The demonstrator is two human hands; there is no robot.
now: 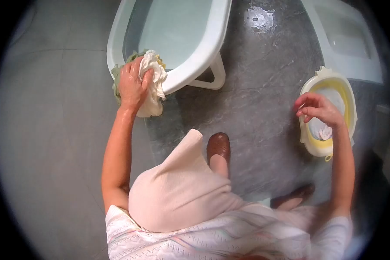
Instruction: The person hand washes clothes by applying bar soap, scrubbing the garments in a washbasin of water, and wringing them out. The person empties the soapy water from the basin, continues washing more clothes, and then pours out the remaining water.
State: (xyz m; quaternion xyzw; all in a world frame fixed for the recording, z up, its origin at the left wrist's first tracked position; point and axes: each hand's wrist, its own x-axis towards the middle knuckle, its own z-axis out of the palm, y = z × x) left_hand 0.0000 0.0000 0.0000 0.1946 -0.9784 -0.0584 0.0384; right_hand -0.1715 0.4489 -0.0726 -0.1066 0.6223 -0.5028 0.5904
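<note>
My left hand (132,84) is closed on a bunch of wet cloths at the near end of a white tub (182,80). A cream cloth (151,102) hangs down over the rim, and a green cloth (115,78) bulges out beside my fingers. The tub holds clear water. My right hand (320,109) hovers over a small yellow and white basin (305,138), fingers loosely bent and apart, with nothing visible in them. Inside that basin lies a small crumpled pale pink cloth (324,132), partly hidden by my wrist.
Grey tiled floor (255,112) looks wet, with a shiny drain (260,19) near the top. Another white plastic tub (344,34) stands at the upper right. My brown shoes (219,145) are below, partly covered by my clothes.
</note>
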